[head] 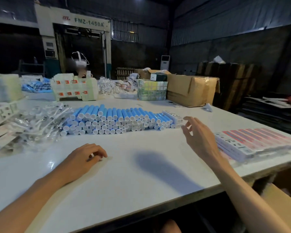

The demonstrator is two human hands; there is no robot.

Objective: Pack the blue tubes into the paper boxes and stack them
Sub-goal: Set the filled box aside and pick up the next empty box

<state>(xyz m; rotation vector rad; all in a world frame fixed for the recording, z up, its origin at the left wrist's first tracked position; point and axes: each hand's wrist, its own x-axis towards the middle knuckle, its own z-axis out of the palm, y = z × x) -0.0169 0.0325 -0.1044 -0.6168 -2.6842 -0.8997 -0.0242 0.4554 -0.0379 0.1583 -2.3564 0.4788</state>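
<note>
a: eyes on the blue tubes [114,121], heaped in a long pile across the middle of the tabletop [141,174], white caps facing this way.
b: and there, a paper box [174,118] lying against the pile's right end.
a: over to the right hand [198,137], raised off the tabletop just beside that box, fingers [190,118] apart and slightly bent, gripping nothing.
b: left hand [84,157] down low, resting on the tabletop, fingers loosely curled, well apart from the tubes.
a: far right, flat printed boxes [252,142] stacked near the edge.
b: left side, clear plastic packets [39,121] piled just beside the tubes.
</note>
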